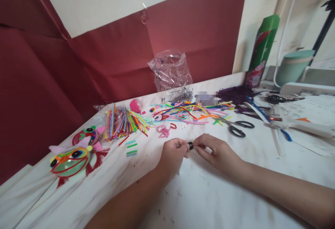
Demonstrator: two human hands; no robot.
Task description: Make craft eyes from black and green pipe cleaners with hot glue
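Left hand (171,154) and right hand (217,154) pinched narrow, both on a small black piece (191,146) between their fingertips, over the table. Risk: piece is tiny; uneven pull or a slipping fingertip could drop it. Table (204,197): white, marbled, dark specks (159,211) near; beyond, scissors (237,127), coloured pipe cleaners (124,124). Behind: dark-red sheet (199,40) against pale wall (104,2).
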